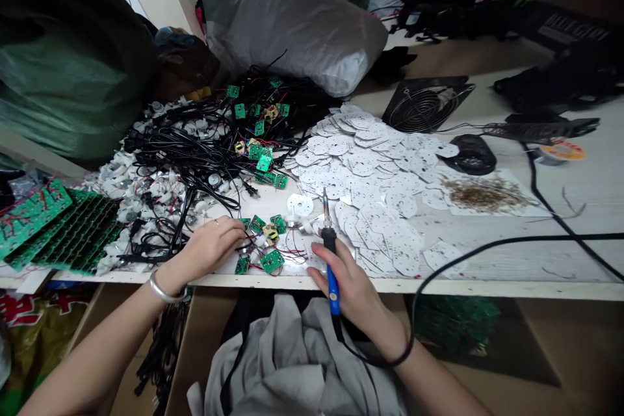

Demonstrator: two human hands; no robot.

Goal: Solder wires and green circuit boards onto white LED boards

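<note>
My right hand is closed around a blue-handled soldering iron, its metal tip pointing up and away over the bench. Over at the bench's near edge, my left hand has its fingers curled together beside a small group of green circuit boards. Its fingertips are partly hidden, so I cannot make out what they hold. Thin red and dark wires and a small yellow-wrapped transformer lie among these boards. Just beyond sits a white perforated disc. Many more white discs are heaped past the iron.
Black cables and white plastic parts are piled at left, beside stacked green board panels. A fan, a solder spool and brown clippings lie at right. The iron's black cord crosses the bench edge.
</note>
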